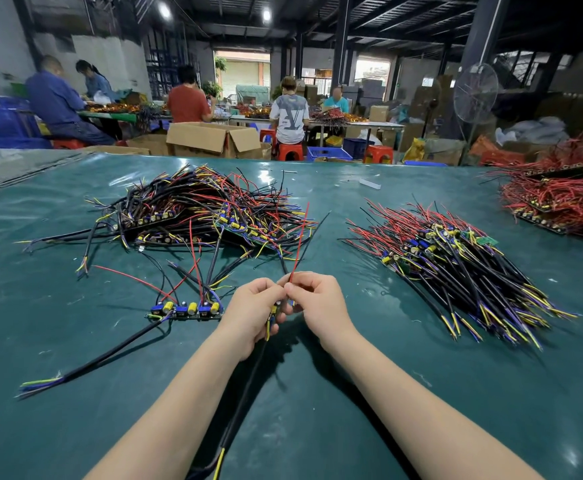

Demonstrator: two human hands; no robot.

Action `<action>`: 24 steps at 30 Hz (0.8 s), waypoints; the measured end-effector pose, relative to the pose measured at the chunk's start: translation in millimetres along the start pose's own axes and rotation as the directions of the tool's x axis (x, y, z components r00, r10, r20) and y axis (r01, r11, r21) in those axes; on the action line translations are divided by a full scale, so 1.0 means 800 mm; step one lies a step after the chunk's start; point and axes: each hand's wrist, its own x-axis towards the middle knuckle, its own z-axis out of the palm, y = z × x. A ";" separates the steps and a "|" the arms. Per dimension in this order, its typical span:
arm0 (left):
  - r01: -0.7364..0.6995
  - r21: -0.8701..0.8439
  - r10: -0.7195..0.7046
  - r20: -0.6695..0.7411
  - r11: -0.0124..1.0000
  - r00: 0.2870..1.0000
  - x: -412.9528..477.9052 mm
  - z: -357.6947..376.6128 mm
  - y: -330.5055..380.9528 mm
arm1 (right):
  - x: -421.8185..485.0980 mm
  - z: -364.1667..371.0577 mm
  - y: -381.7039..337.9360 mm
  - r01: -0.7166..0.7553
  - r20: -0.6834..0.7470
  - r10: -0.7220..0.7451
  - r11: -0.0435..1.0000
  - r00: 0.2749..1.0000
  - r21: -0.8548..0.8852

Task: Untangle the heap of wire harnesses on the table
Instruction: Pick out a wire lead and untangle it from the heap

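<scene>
— Just above the dark green worktop, where's the black-cabled wire harness?
— Pinched between the left hand and right hand; its length runs away from the person toward the tangled red-black-yellow heap, nearer the left.

Left hand and right hand: both bare, with backs, knuckles and fingers all uncovered. Behind each wrist it's the same: left forearm and right forearm are bare skin from the hand right back to where the view cuts them off near the elbow. Forearms look smooth and slim at the wrist, broadening away from the hands; nails are too small to make out.
</scene>
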 end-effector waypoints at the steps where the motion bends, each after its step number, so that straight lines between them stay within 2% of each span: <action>1: 0.001 0.008 -0.001 0.000 1.000 1.000 0.000 0.000 0.000 | -0.001 0.001 0.000 -0.003 0.005 0.003 1.000 1.000 0.023; 5: -0.023 0.008 0.023 -0.021 1.000 1.000 0.000 0.002 -0.001 | 0.002 0.004 0.000 -0.061 -0.087 0.074 0.989 0.993 0.136; 7: -0.025 0.008 0.025 -0.025 1.000 0.999 0.000 0.005 -0.003 | 0.005 0.003 0.000 -0.056 -0.166 0.072 0.993 0.984 0.101; 10: -0.028 -0.042 0.028 -0.018 0.999 0.999 -0.002 0.007 -0.004 | 0.008 0.001 -0.001 -0.042 -0.212 0.053 0.998 0.976 0.057; 14: -0.027 -0.066 0.027 0.012 0.997 1.000 -0.002 0.002 -0.001 | 0.008 -0.005 -0.001 -0.141 -0.133 0.201 0.920 0.971 0.365; 16: -0.026 -0.042 0.027 0.031 0.999 0.999 -0.002 0.002 -0.002 | 0.007 -0.007 0.000 -0.205 -0.081 0.270 0.866 0.959 0.456; 21: -0.011 0.038 0.009 0.060 0.999 0.998 -0.002 0.003 -0.001 | 0.009 -0.008 -0.001 -0.214 -0.098 0.303 0.834 0.948 0.509; 24: 0.013 0.085 -0.020 0.072 0.996 0.997 -0.001 0.003 0.002 | 0.010 -0.010 -0.001 -0.275 -0.044 0.366 0.770 0.930 0.576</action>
